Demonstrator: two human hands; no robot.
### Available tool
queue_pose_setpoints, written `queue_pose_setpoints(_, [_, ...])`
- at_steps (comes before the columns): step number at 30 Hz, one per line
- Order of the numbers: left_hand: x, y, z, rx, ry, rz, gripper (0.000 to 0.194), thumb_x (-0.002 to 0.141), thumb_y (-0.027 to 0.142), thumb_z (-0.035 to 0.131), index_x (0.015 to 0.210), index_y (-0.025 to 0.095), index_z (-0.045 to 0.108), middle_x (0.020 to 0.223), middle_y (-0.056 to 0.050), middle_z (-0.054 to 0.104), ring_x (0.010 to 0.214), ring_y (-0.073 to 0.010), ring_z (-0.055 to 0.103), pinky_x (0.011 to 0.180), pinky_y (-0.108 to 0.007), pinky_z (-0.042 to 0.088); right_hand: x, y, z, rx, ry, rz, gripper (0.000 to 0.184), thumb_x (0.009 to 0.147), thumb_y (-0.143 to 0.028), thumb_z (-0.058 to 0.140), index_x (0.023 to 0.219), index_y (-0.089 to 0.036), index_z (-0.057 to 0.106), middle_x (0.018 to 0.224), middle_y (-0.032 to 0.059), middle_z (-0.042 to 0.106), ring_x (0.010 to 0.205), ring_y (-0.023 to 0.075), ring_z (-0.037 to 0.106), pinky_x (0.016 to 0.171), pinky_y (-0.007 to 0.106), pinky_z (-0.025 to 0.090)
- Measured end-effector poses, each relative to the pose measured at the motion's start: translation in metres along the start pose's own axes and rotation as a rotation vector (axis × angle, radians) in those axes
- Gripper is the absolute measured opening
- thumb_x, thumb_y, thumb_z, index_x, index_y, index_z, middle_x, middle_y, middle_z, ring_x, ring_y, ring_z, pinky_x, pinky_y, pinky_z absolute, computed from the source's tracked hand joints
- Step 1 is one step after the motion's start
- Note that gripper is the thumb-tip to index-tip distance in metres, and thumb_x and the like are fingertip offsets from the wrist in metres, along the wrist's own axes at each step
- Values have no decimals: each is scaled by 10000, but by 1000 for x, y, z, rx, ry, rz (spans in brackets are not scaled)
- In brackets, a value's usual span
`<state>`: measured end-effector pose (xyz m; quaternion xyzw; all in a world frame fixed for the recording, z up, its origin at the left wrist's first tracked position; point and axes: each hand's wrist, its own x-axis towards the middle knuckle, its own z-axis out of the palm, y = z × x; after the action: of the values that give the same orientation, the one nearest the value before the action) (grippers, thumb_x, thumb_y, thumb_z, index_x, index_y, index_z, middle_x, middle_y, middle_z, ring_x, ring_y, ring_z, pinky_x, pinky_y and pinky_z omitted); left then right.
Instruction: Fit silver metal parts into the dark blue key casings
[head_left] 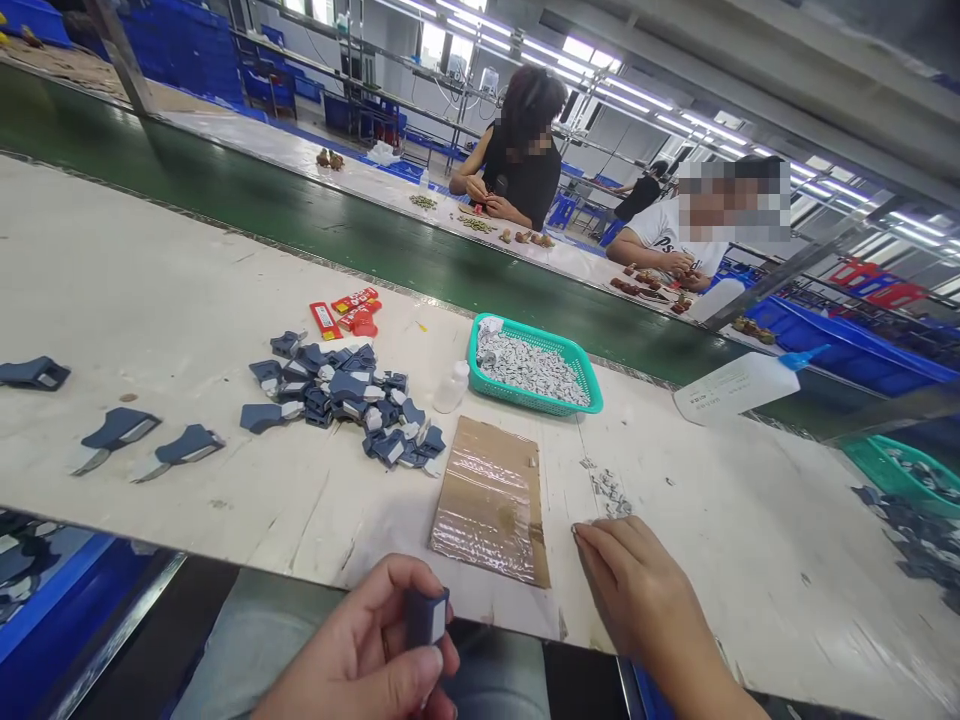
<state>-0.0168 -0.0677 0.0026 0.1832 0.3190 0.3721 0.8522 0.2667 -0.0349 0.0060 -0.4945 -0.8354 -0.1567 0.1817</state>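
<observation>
We've got the L grip (352, 645) pinching 1 dark-blue piece (426, 617) btw thumb & fingers, held just off the table (150, 250) edge over our jeans (262, 640), prob close to the body so we can look it over. R grip (634, 590) sits on the table w/ fingers pressed together, tips right by a small scatter of grey bits (609, 492); can't tell if it's holding any, nothing shows btw them. Straight ahead lies 1 cardboard sheet (487, 500) under clear film, likely a work mat, placed btw both hands w/ nothing on it. Left of that, approx 25 more dark-blue pcs (337, 400) in a heap, too overlapped for an exact count, + 3 loose bigger pcs (120, 430) further left, seemingly kept apart from the heap. Beyond the mat: 1 teal basket (570, 365) full of grey-and-white bits (529, 368), within easy reach, 1 small white bottle (451, 387) beside it, 1 bigger squeeze bottle (739, 388) w/ blue nozzle further right, approx 4 red packets (356, 312) behind the heap. Across the green belt (262, 215), 1 co-worker (525, 170) & another co-worker (667, 240) work w/ their own hands at a separate table.
</observation>
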Motion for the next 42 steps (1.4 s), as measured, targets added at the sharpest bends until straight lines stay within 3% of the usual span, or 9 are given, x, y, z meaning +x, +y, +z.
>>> queue_pose_setpoints(6, [0, -1, 7, 39, 24, 42, 291, 663, 310, 790, 836, 221, 574, 772, 16, 616, 697, -120, 592, 615, -265, 516, -4, 4, 7, -46, -13, 11, 156, 880, -168, 483, 805, -154, 619, 731, 51, 608, 691, 161, 545, 666, 308, 469])
queue_pose_setpoints(12, [-1, -1, 7, 106, -13, 103, 326, 713, 373, 738, 936, 232, 545, 1018, -57, 630, 850, -160, 575, 609, -275, 535, 6, -7, -3, 27, 38, 43, 149, 872, -238, 501, 790, -178, 610, 715, 26, 635, 657, 152, 588, 635, 284, 478])
queue_pose_setpoints(16, [0, -6, 3, 165, 19, 121, 311, 681, 370, 764, 875, 222, 571, 875, -31, 634, 795, -143, 581, 565, -211, 492, 28, -33, -14, 232, 22, 56, 116, 879, -199, 495, 841, -190, 604, 745, 19, 644, 670, 127, 591, 619, 243, 491])
queue_pose_setpoints(19, [-1, -8, 3, 216, 80, 90, 322, 664, 421, 760, 854, 218, 597, 734, -11, 611, 776, -152, 585, 537, -195, 477, 41, -43, -9, 288, 2, 18, 104, 872, -162, 503, 862, -177, 606, 765, 34, 637, 692, 138, 572, 626, 258, 493])
queue_pose_setpoints(25, [-3, -10, 1, 193, 102, 102, 381, 631, 379, 788, 935, 238, 607, 838, -28, 633, 793, -169, 593, 532, -205, 488, 49, -39, 9, 240, -99, -101, 131, 877, -118, 485, 867, -141, 613, 722, 55, 586, 689, 157, 526, 610, 285, 467])
queue_pose_setpoints(30, [-1, -11, -2, 243, 115, 128, 310, 649, 263, 763, 916, 236, 607, 837, -21, 613, 810, -181, 582, 553, -218, 485, 53, -40, 13, 171, -115, -179, 219, 894, -101, 424, 801, -137, 619, 674, 54, 559, 644, 154, 491, 575, 282, 449])
queue_pose_setpoints(37, [-1, -1, 7, 497, 225, 151, 410, 621, 145, 689, 1018, 221, 622, 918, -47, 663, 628, -121, 588, 560, -214, 450, 55, -60, -20, 461, -80, 117, 98, 865, -174, 523, 867, -204, 616, 793, 30, 638, 723, 143, 595, 617, 240, 502])
queue_pose_setpoints(39, [-1, 3, 11, 551, 236, 160, 359, 616, 146, 677, 967, 218, 643, 929, -46, 672, 621, -132, 617, 601, -235, 473, 54, -70, -31, 569, -120, 127, 100, 848, -151, 542, 885, -214, 610, 809, 27, 641, 740, 136, 608, 624, 219, 512])
queue_pose_setpoints(42, [-3, 8, 17, 610, 243, 223, 336, 613, 154, 666, 942, 219, 662, 899, -42, 690, 698, -172, 643, 646, -249, 502, 54, -84, -42, 693, -174, 27, 185, 810, -80, 558, 934, -209, 606, 806, 33, 644, 734, 131, 614, 623, 204, 519])
